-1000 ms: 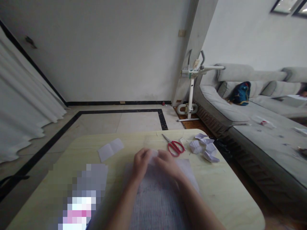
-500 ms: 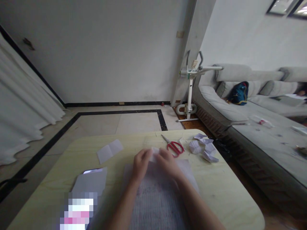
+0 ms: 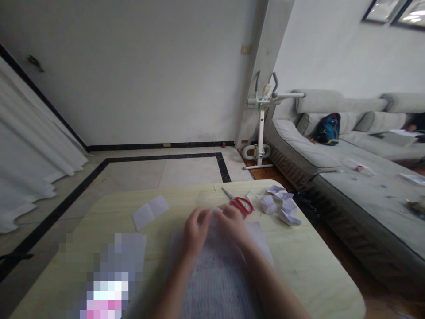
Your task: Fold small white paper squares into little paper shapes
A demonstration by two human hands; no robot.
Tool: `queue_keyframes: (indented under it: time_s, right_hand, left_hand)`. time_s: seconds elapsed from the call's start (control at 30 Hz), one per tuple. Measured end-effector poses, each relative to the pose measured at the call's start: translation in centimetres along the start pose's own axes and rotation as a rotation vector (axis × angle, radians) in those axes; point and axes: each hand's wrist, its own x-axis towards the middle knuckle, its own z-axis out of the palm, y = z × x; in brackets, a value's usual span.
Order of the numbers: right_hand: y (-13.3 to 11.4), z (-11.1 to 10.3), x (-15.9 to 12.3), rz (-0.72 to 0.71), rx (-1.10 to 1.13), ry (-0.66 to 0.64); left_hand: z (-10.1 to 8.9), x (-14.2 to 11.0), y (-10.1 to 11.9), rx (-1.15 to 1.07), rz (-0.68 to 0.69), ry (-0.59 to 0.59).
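Between my fingertips is a small piece of white paper (image 3: pixel 215 210), mostly covered by the hands. My left hand (image 3: pixel 196 228) pinches it from the left side, and my right hand (image 3: pixel 232 222) grips it from the right, fingers closed. Both hands are over the top part of a large sheet of paper (image 3: pixel 219 274) with handwriting-like marks. Red-handled scissors (image 3: pixel 244 205) lie just beyond my right hand. Several folded white paper pieces (image 3: pixel 268 204) rest farther right. A creased paper rectangle (image 3: pixel 150 212) lies to the left of my left hand.
The pale wooden table (image 3: pixel 318 266) has rounded corners. A pixelated, blurred-out area (image 3: pixel 109 283) covers something at its front left. Beyond the right edge stands a grey sofa (image 3: pixel 361 190) with a blue bag (image 3: pixel 328 129). White exercise equipment (image 3: pixel 262 124) stands by the wall.
My fingers have drawn closer together around the small paper, so less of it shows. The right hand's fingers have shifted slightly. The camera view has moved a little.
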Motion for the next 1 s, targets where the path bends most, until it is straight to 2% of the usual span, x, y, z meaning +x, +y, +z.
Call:
queue_keyframes:
  time_s: [0.1, 0.17, 0.3, 0.4, 0.6, 0.83, 1.0]
  right_hand:
    - [0.4, 0.1, 0.2, -0.006, 0.001, 0.046]
    - [0.5, 0.2, 0.3, -0.02, 0.0, 0.073]
    - [0.7, 0.3, 0.3, -0.025, 0.047, 0.081]
    - [0.7, 0.3, 0.2, -0.01, 0.096, 0.065]
    - [0.6, 0.1, 0.1, -0.018, 0.131, 0.032]
    - [0.0, 0.4, 0.0, -0.044, 0.103, 0.043]
    - [0.2, 0.4, 0.0, -0.083, 0.049, 0.093]
  left_hand:
    - [0.0, 0.1, -0.5, 0.131, 0.24, 0.071]
    - [0.1, 0.1, -0.5, 0.181, 0.354, 0.04]
    - [0.2, 0.0, -0.1, 0.218, 0.392, -0.029]
    - [0.3, -0.2, 0.1, 0.185, 0.335, -0.059]
    - [0.4, -0.4, 0.1, 0.045, 0.084, -0.084]
    - [0.1, -0.4, 1.4, -0.126, -0.049, -0.195]
    - [0.0, -0.1, 1.2, -0.117, -0.131, -0.111]
